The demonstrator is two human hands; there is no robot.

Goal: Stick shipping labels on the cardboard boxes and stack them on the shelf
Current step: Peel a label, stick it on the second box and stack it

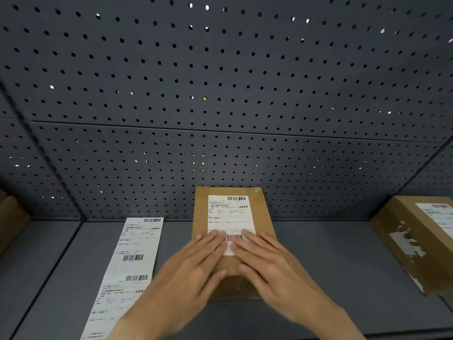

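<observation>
A brown cardboard box (263, 217) lies flat on the grey shelf (331, 261), its far end against the pegboard. A white shipping label (230, 214) with barcodes covers its top. My left hand (193, 268) and my right hand (272, 263) lie flat on the box with straight fingers, their fingertips pressing the label's near end. A strip of unused labels (132, 261) lies on the shelf to the left of the box, running toward me.
A second labelled cardboard box (414, 239) with torn patches lies at the right of the shelf. Part of another brown box (9, 222) shows at the left edge. A dark perforated pegboard (220, 94) forms the back wall.
</observation>
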